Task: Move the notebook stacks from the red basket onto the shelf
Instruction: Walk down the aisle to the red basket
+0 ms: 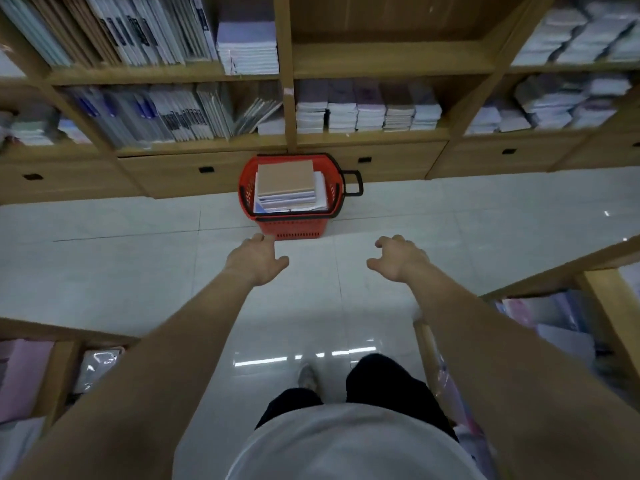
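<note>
White tiled floor (138, 271) before wooden shelf (391, 60): red basket (291, 230) holding notebook stacks (287, 185). Left hand (258, 259), right hand (398, 258): arms outstretched, fingers loosely curled, empty, short of basket.

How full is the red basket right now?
Full: the red basket on the floor holds notebook stacks that fill it up to about the rim, with a tan cover on top.
</note>
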A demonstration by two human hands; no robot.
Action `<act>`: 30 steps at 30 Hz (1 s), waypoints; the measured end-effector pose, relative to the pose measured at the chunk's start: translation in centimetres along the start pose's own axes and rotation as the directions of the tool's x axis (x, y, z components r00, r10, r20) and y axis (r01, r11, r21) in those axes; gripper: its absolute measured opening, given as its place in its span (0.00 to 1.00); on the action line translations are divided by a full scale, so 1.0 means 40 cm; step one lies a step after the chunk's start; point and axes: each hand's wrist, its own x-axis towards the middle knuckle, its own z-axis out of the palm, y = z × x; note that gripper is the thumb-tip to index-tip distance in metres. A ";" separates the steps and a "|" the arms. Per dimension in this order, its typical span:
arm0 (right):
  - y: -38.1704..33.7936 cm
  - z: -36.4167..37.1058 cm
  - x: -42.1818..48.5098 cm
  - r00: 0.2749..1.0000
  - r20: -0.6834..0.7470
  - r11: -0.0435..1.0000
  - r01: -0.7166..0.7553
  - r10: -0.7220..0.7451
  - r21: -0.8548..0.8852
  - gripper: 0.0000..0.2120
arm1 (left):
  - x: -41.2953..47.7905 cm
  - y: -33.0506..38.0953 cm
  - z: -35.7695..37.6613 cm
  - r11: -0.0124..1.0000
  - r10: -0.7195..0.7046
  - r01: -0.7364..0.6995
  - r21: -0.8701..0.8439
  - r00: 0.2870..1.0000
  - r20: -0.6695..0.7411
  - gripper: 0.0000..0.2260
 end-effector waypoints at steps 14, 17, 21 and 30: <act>0.004 -0.331 0.677 0.992 0.105 0.997 0.072 -0.071 -0.011 0.30 | 0.613 0.079 -0.229 0.989 -0.135 0.138 -0.048 0.989 0.056 0.30; 0.000 -0.434 0.809 0.986 0.131 0.993 0.112 -0.106 -0.041 0.29 | 0.709 0.109 -0.278 0.979 -0.189 0.194 -0.062 0.979 0.076 0.29; -0.032 -0.545 0.970 0.977 0.159 0.984 0.160 -0.145 -0.084 0.27 | 0.821 0.145 -0.335 0.967 -0.221 0.228 -0.114 0.973 0.065 0.30; -0.216 -0.594 1.195 0.950 0.229 0.964 0.241 -0.212 -0.111 0.27 | 0.980 0.002 -0.321 0.919 -0.310 0.332 -0.214 0.942 0.131 0.28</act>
